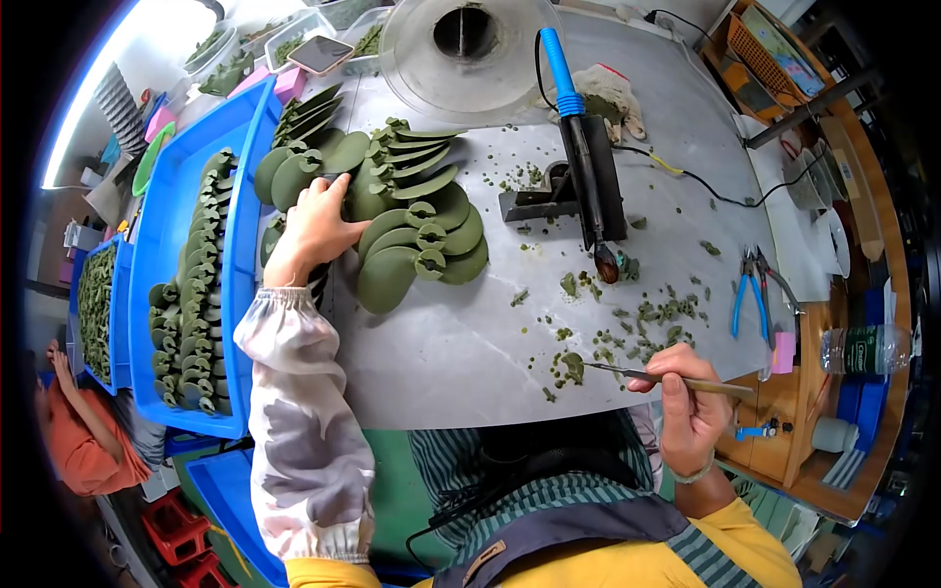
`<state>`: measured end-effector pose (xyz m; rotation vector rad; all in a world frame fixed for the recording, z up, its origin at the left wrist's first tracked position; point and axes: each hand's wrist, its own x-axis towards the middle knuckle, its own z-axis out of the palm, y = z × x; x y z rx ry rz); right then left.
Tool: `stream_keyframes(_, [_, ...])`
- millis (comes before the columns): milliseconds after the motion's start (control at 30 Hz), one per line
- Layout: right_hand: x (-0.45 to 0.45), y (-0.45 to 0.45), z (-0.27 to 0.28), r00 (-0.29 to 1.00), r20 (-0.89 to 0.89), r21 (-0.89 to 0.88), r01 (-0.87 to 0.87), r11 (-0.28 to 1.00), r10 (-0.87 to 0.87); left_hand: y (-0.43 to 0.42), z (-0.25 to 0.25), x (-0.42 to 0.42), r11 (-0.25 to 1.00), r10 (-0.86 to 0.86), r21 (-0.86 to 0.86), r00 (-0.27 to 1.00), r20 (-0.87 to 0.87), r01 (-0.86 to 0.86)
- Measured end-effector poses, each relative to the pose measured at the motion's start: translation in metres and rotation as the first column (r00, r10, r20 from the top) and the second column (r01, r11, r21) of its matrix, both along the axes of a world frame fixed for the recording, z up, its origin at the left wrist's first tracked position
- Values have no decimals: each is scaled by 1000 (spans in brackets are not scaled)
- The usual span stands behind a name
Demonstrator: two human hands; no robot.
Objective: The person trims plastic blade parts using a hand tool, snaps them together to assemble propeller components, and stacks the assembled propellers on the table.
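Observation:
My left hand point(319, 223), in a white sleeve, reaches among rounded dark-green pieces with notched ends. Its thumb and fingers are apart, and the fingertips touch the pieces. Beside it a fan of overlapping green pieces point(426, 240) lies on the grey table. Near the table's front edge my right hand point(686, 402) is closed around the wooden handle of a thin-bladed craft knife point(720, 386). The blade's tip meets a small green scrap point(572, 367) on the table.
A soldering iron point(564, 73) with a blue handle rests in a dark stand point(534, 203). Green crumbs point(667, 314) are scattered around. Blue pliers point(742, 294) lie at right. A blue tray point(257, 137) of stacked green pieces stands at left. Another person point(86, 446) sits at far left.

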<state>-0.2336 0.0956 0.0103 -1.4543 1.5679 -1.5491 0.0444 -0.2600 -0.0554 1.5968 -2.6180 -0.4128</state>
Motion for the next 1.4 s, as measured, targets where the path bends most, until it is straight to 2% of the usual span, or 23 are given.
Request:
stream_keyframes(233, [2, 0, 1, 1000, 16, -3, -19, 1000, 19, -16, 16, -22, 995, 44, 82, 987, 156, -57])
stream_keyframes(367, [2, 2, 0, 1000, 25, -13, -8, 1000, 8, -24, 10, -17, 991, 35, 129, 998, 51, -41])
stream_keyframes(467, [1, 4, -1, 1000, 30, -7, -2, 1000, 3, -17, 9, -13, 994, 99, 52, 995, 29, -101])
stream_keyframes(567, [-1, 3, -1, 1000, 26, -2, 1, 1000, -1, -7, 5, -7, 994, 91, -60, 994, 58, -88])
stream_keyframes(700, [-2, 1, -2, 1000, 30, 0, -6, 1000, 6, -1, -1, 1, 998, 44, -52, 998, -33, -46])
stream_keyframes(800, [-1, 1, -1, 999, 42, 1, -14, 1000, 14, 14, -3, -4, 970, 29, -241, 999, 19, -23])
stream_keyframes(900, [0, 0, 0, 999, 45, -4, -17, 1000, 17, 11, -2, -5, 977, 20, -211, 1000, 24, -14])
stream_keyframes(933, [0, 0, 0, 999, 47, -3, -16, 1000, 16, 9, -4, -4, 978, -1, -210, 1000, -26, -5])
stream_keyframes(1033, [1, 1, 1, 999, 47, 6, -10, 1000, 10, 7, -6, -3, 955, -36, -295, 999, 13, 38])
stream_keyframes(1133, [2, 3, 1, 999, 49, 12, -6, 1000, 5, 5, 4, -8, 959, -19, -280, 994, 111, 49])
stream_keyframes(1233, [0, 3, 1, 999, 49, 13, 6, 1000, -7, 5, 15, -12, 978, 2, -209, 1000, -24, -7])
stream_keyframes(1267, [0, 4, 2, 999, 49, 15, 12, 1000, -13, 6, 16, -11, 958, -36, -287, 997, -63, 16])
stream_keyframes(1367, [-1, 3, 2, 999, 38, 13, 22, 1000, -23, 1, 20, -6, 989, -40, -151, 973, -227, 6])
stream_keyframes(1400, [-2, 3, 3, 999, 40, 14, 26, 1000, -26, 4, 22, -6, 998, -3, -56, 936, -353, -18])
